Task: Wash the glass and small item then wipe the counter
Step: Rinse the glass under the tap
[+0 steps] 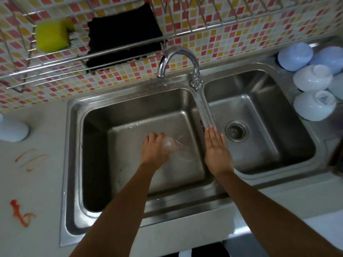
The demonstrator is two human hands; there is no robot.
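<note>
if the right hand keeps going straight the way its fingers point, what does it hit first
The right hand lies flat and open, fingers pointing away from the person. Straight ahead is the long faucet lever; the fingertips look nearly at its end already, though depth is unclear.

glass (174, 148) smeared by blur, its base hidden in left hand (154, 151), white container (13, 129) cut by left edge

A home kitchen — a steel double sink (74, 115) with a curved faucet (178, 58), mosaic wall tiles (222, 34), a sponge (52, 35) on a wire rack (55, 67), upturned bowls (313, 105).
</note>
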